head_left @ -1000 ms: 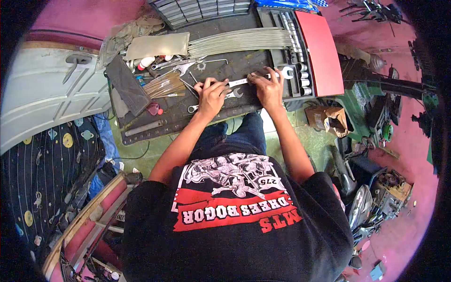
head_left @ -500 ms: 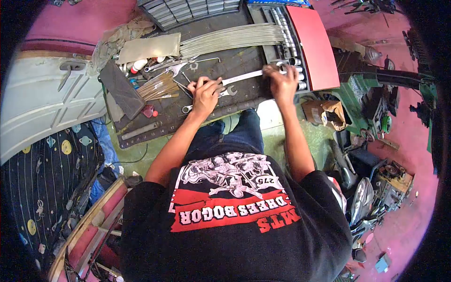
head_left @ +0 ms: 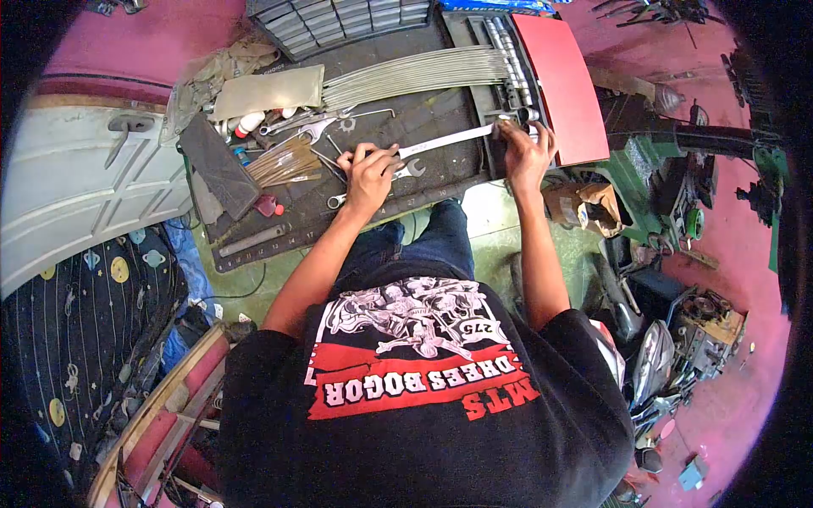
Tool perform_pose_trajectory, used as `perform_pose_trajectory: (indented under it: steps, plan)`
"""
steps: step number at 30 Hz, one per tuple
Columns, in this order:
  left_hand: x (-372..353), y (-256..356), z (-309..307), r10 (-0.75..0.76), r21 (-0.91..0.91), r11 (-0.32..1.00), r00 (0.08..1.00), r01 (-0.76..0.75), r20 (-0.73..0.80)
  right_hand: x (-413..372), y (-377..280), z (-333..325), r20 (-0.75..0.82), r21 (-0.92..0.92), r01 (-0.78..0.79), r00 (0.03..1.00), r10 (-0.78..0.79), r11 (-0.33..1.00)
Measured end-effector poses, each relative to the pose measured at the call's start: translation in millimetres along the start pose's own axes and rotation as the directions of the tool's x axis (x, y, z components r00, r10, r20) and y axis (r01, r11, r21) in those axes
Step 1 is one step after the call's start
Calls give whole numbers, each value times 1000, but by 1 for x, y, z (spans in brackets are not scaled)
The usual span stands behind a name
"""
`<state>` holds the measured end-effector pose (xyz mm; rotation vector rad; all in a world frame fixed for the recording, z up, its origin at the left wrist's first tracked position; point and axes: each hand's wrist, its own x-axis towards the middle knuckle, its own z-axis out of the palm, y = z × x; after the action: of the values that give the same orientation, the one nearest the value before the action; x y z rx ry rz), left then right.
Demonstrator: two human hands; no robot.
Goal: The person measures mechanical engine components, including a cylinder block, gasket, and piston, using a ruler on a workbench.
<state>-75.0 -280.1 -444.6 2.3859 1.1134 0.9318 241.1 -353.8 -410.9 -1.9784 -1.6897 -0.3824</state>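
Note:
My left hand (head_left: 367,176) is closed with its fingers at the near-left end of a long silver wrench (head_left: 449,140), which lies slanted over the dark work mat. At the other end of the shank, my right hand (head_left: 527,155) pinches it close to a row of chrome sockets. The wrench's far end is partly hidden by the fingers. Beneath and beside my left hand lies a combination wrench (head_left: 410,168), its open jaw showing on the right and its ring end (head_left: 336,201) on the left.
Thin metal rods (head_left: 415,72) lie across the back by a grey drawer cabinet (head_left: 339,25). A red panel (head_left: 563,89) borders the right side. Brown sticks (head_left: 284,159), a dark block (head_left: 216,165) and a loose metal bar (head_left: 254,238) lie at the left.
My right hand has moved rightward along the wrench, baring more of its shank. My left hand stays almost where it was.

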Motion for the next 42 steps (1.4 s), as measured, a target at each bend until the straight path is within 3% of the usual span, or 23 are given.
perform_pose_trajectory:
  steps: [5, 11, 13, 17, 21, 25, 29, 34, 39, 42]
  plan:
    - [-2, -3, 2, 20, 11, 1000, 1000, -20, 15, -6, -9, -3, 60, 8, 92, 994, -92, 996]
    - [-1, -1, 2, -13, -17, 1000, 1000, 13, 10, -11, 8, 1, -40, 36, -69, 997, 70, 997]
    - [0, 1, 1, -6, -16, 1000, 1000, 6, 11, -13, 0, -1, -19, 0, 6, 1000, -6, 1000]
    - [0, -1, 0, 3, -5, 1000, 999, -3, 32, -13, -2, -7, 8, 48, 15, 1000, -16, 999]
    - [-1, -2, 1, 17, -3, 1000, 1000, -17, 21, -7, 5, -3, -44, 38, -95, 994, 97, 995]
    - [0, -1, 1, 21, 12, 1000, 1000, -21, 5, -2, -17, 0, -24, -14, 69, 997, -69, 998]
    - [2, 0, -1, 33, -6, 999, 999, -33, -1, -3, -52, 20, 70, 49, 150, 986, -153, 987]
    - [1, 0, 0, 16, -19, 1000, 1000, -16, -2, -6, -109, 38, 110, 274, 251, 951, -289, 929]
    - [-1, -4, 5, 5, -3, 1000, 1000, -5, -26, -4, -130, 45, 101, 362, 253, 946, -307, 897]
    - [-2, -1, 1, -1, -10, 1000, 1000, 1, 3, -1, -101, 38, 150, 255, 245, 945, -289, 935]
